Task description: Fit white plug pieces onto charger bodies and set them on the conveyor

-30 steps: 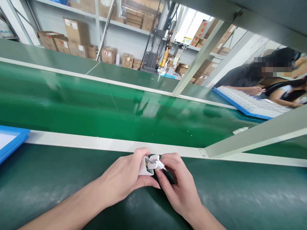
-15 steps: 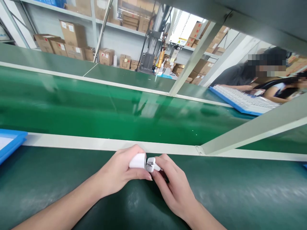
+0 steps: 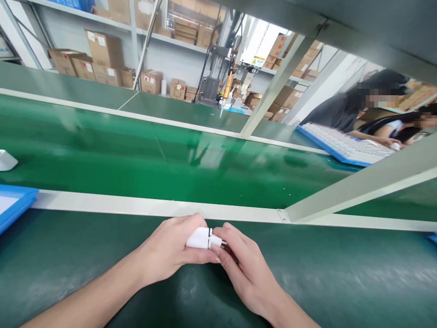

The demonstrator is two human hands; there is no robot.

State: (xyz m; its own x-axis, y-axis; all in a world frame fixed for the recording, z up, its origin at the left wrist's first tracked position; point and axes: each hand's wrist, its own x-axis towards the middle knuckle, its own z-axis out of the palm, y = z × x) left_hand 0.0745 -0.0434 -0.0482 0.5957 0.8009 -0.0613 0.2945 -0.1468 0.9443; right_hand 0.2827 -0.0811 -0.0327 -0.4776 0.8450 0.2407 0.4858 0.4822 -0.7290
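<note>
My left hand (image 3: pixel 180 241) is wrapped round a white charger housing (image 3: pixel 198 238), its end facing right. My right hand (image 3: pixel 241 259) pinches a white plug cap (image 3: pixel 215 240) with metal pins pointing right, toward my fingers. Cap and housing are lined up end to end, with a thin dark gap along part of the seam between them; whether they touch cannot be made out. Both hands are above the dark green worktop (image 3: pixel 164 300), and my fingers hide part of each piece.
A white rail (image 3: pixel 102 202) separates the worktop from a green conveyor belt (image 3: pixel 136 168). At left are a blue tray (image 3: pixel 20 205) and a white piece (image 3: pixel 7 161) on the belt. A slanting post (image 3: pixel 358 191) rises at right. Two people work beyond a blue-edged tray (image 3: pixel 334 148).
The plug cap, earlier apart and tilted with metal showing on its inner side, is now straight against or close to the housing's end. A white piece has appeared on the belt at left.
</note>
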